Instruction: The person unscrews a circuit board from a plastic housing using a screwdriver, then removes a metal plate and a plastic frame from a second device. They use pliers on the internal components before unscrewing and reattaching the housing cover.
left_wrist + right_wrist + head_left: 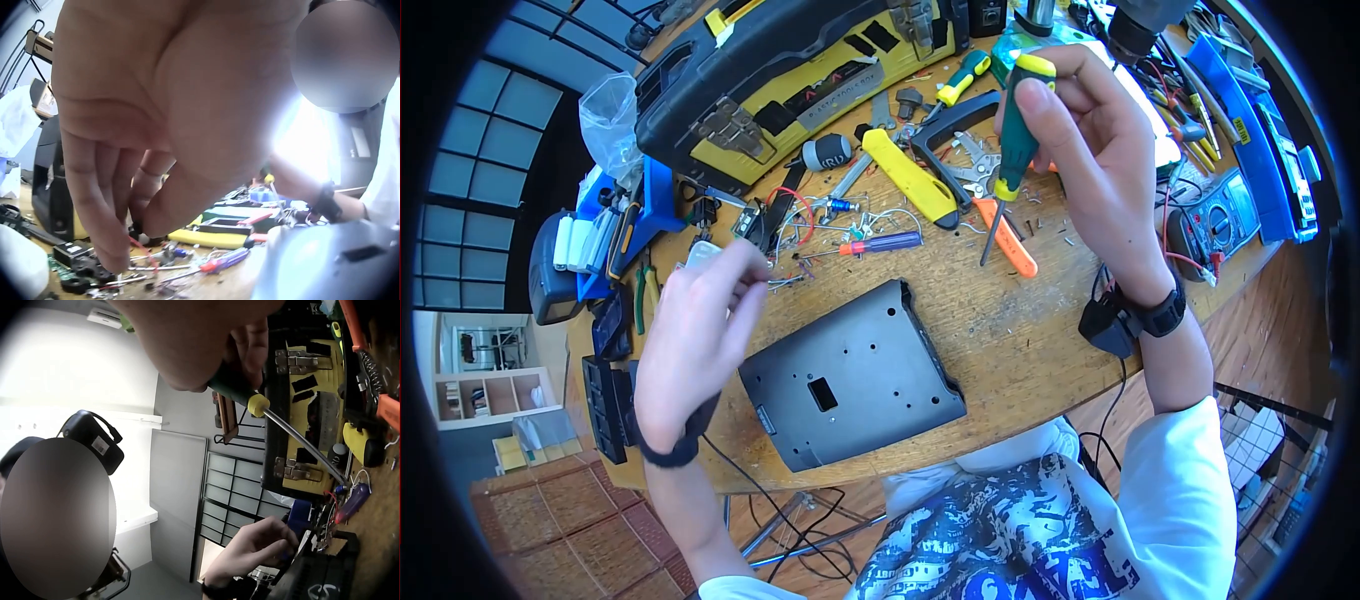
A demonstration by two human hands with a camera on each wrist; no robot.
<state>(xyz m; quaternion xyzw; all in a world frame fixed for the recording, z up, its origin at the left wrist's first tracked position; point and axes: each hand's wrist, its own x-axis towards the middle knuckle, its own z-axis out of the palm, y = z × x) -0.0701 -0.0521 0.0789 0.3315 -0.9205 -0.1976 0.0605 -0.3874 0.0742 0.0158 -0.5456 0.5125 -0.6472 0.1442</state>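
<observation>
In the head view my right hand [1105, 160] is raised over the table's right side. It grips the green and yellow handle of a screwdriver [1018, 140], whose metal shaft [300, 439] points down. My left hand [700, 325] hovers at the left, beside the dark plastic casing [855, 375]. Its fingers [94, 194] hang loosely curled, with no object showing in them. The casing lies flat near the table's front edge, with a rectangular opening and several small holes. Beyond it lie a purple and red screwdriver [882, 243] and small wires and parts.
A black and yellow toolbox [800, 100] stands at the back. A yellow-handled tool [910, 178], an orange handle [1005, 240] and pliers [975, 165] lie in front of it. A multimeter [1215, 225] and a blue bin [1250, 140] are at the right.
</observation>
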